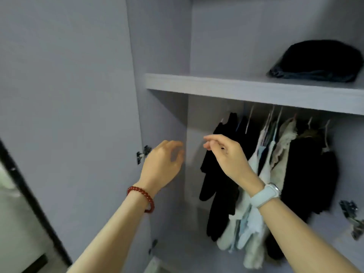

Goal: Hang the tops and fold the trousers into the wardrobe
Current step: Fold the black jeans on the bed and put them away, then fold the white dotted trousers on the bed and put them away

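Both hands are raised inside the open wardrobe (256, 89): the left hand (163, 164), with a red bracelet (142, 198) on the wrist, is held empty with fingers loosely curled near the side wall. The right hand (226, 152), with a pale watch (265, 195), is seen with fingertips drawn together, but whether something is pinched cannot be told. The tops (266, 174) are hung under the shelf, just behind the right hand, and 1 dark folded bundle (319, 62) is placed on the shelf above.

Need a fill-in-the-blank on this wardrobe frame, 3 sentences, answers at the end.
1. The red bead bracelet is on the ___ wrist.
2. The dark folded bundle lies on the ___ above the hanging clothes.
3. The right hand holds ___.

Answers: left; shelf; nothing
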